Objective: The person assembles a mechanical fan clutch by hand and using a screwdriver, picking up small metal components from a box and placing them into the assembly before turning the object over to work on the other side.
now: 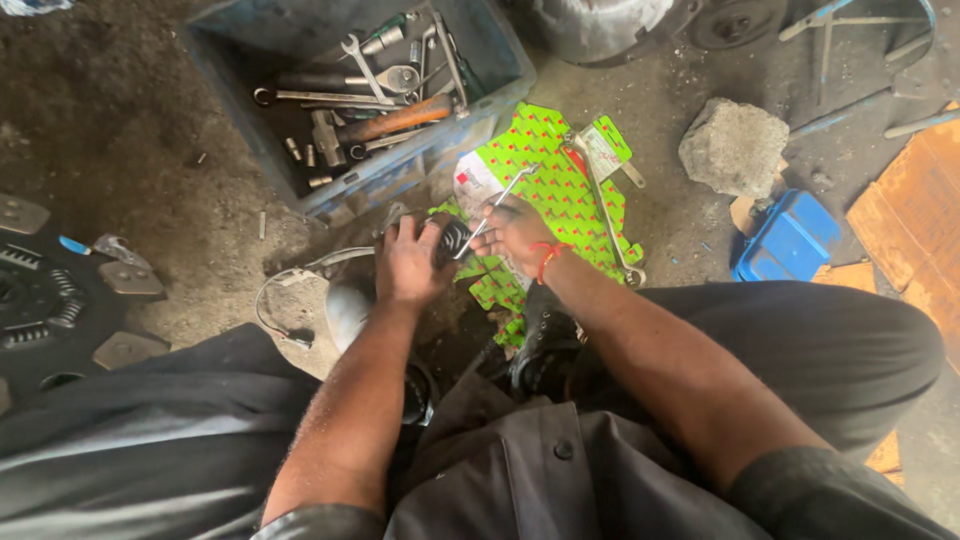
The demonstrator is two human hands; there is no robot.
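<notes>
My left hand (408, 262) grips a small black part (452, 240) low over the ground. My right hand (517, 230), with a red thread at the wrist, holds a thin metal spanner (496, 200) whose lower end meets the black part. Both hands sit over a flattened green patterned cardboard sheet (560, 180) lying on the dirty floor. A long metal wrench (606, 215) lies on that sheet to the right of my hands.
A blue crate (500, 60) full of spanners and a wooden-handled hammer stands at the back. A grey stone block (733, 145) and a blue plastic container (792, 238) lie to the right. A clutch disc (40, 295) sits at left. My black shoe (545, 345) is below the hands.
</notes>
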